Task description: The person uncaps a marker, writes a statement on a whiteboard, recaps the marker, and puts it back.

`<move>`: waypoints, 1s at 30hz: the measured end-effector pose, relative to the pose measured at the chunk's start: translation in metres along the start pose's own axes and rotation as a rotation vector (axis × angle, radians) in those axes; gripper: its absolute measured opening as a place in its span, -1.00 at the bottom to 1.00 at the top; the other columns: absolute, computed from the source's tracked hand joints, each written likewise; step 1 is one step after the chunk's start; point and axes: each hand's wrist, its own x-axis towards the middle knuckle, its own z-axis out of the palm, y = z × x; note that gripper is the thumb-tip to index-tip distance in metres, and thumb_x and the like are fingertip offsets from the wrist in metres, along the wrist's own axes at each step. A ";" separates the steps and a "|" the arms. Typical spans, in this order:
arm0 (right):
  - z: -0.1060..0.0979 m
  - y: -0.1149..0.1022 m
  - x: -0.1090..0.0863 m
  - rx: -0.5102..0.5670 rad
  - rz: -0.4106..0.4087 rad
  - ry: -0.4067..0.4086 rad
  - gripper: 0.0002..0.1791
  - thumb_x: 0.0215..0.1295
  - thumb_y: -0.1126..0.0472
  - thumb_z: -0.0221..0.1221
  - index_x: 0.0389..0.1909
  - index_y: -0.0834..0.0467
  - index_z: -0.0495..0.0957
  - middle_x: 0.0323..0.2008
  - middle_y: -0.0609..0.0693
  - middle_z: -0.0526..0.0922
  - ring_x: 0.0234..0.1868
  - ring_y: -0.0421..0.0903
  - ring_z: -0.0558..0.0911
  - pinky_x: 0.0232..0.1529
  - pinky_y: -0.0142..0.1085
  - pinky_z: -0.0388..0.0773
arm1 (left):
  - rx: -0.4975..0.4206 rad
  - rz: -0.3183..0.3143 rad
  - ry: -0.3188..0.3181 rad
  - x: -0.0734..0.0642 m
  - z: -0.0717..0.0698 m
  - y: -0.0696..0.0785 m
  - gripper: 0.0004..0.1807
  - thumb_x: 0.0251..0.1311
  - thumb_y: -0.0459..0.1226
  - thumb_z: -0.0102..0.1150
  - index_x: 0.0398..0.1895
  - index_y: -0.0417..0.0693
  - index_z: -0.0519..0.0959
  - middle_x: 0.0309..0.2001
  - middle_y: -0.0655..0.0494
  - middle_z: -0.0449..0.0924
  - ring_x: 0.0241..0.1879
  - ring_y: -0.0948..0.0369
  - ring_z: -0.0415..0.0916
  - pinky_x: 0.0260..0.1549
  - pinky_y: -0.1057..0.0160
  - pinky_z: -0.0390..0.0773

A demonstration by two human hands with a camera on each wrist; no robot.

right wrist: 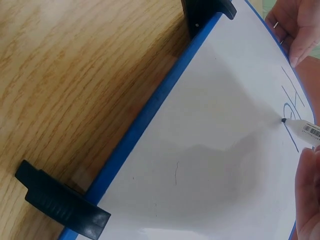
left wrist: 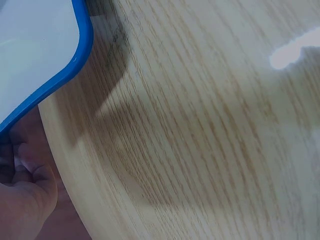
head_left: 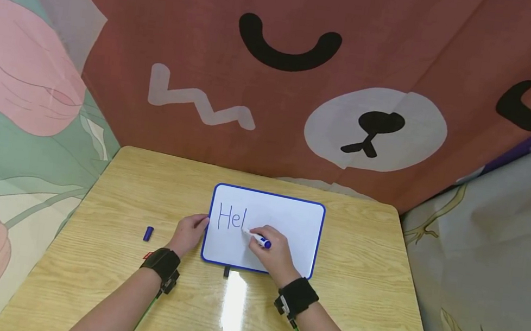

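Note:
A small whiteboard (head_left: 284,217) with a blue frame stands on the table, "Hel" written in blue on its left part. My left hand (head_left: 188,235) holds its left edge, the thumb against the frame; the left wrist view shows part of this hand (left wrist: 27,202) beside the blue corner, its fingers partly hidden. My right hand (head_left: 277,251) pinches a white marker (head_left: 259,239) with a blue end. In the right wrist view the marker (right wrist: 306,130) touches its tip to the board at the bottom of the "l". A blue marker cap (head_left: 148,233) lies left of my left hand.
The board's front edge has black feet, one (right wrist: 62,200) near and one (right wrist: 207,12) farther along in the right wrist view. Light glares off the wooden table (head_left: 352,306) in front of the board. Printed curtains (head_left: 189,140) hang behind and at both sides.

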 end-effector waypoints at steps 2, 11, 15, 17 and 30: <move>0.000 0.000 0.000 0.006 -0.008 -0.004 -0.84 0.13 0.26 0.24 -0.24 0.11 0.67 -0.30 -0.19 0.65 -0.23 -0.25 0.61 -0.17 -0.38 0.62 | 0.006 0.002 0.003 0.001 0.000 -0.001 -0.60 0.41 -0.20 -0.07 0.16 -0.28 0.48 0.13 -0.20 0.52 0.16 -0.03 0.46 0.09 0.03 0.52; 0.000 0.000 -0.002 0.028 0.000 -0.018 -0.84 0.12 0.25 0.22 -0.26 0.12 0.67 -0.30 -0.19 0.65 -0.23 -0.28 0.61 -0.18 -0.40 0.63 | 0.003 -0.003 0.001 0.000 0.000 -0.002 -0.60 0.42 -0.19 -0.09 0.16 -0.26 0.48 0.14 -0.19 0.52 0.16 -0.04 0.45 0.10 0.02 0.51; 0.001 -0.001 -0.002 0.026 -0.003 -0.017 -0.84 0.10 0.25 0.22 -0.28 0.12 0.67 -0.32 -0.18 0.66 -0.24 -0.28 0.61 -0.19 -0.40 0.63 | 0.011 0.003 0.007 -0.001 -0.001 -0.001 -0.60 0.41 -0.20 -0.08 0.14 -0.28 0.49 0.12 -0.20 0.53 0.15 -0.04 0.47 0.08 0.03 0.53; 0.001 -0.001 -0.002 0.024 -0.007 -0.017 -0.84 0.10 0.26 0.21 -0.28 0.13 0.67 -0.32 -0.16 0.66 -0.24 -0.27 0.61 -0.19 -0.39 0.63 | 0.011 0.005 0.010 -0.001 -0.001 0.000 -0.61 0.41 -0.20 -0.07 0.14 -0.29 0.50 0.12 -0.20 0.53 0.13 -0.03 0.48 0.07 0.03 0.53; -0.004 -0.001 0.003 0.117 -0.069 0.157 -0.88 0.10 0.36 0.23 -0.32 0.21 0.66 -0.46 -0.01 0.63 -0.50 -0.25 0.50 -0.57 -0.47 0.51 | 0.007 0.004 -0.003 0.000 -0.002 -0.002 -0.60 0.42 -0.19 -0.09 0.15 -0.28 0.48 0.13 -0.20 0.52 0.15 -0.04 0.47 0.09 0.02 0.52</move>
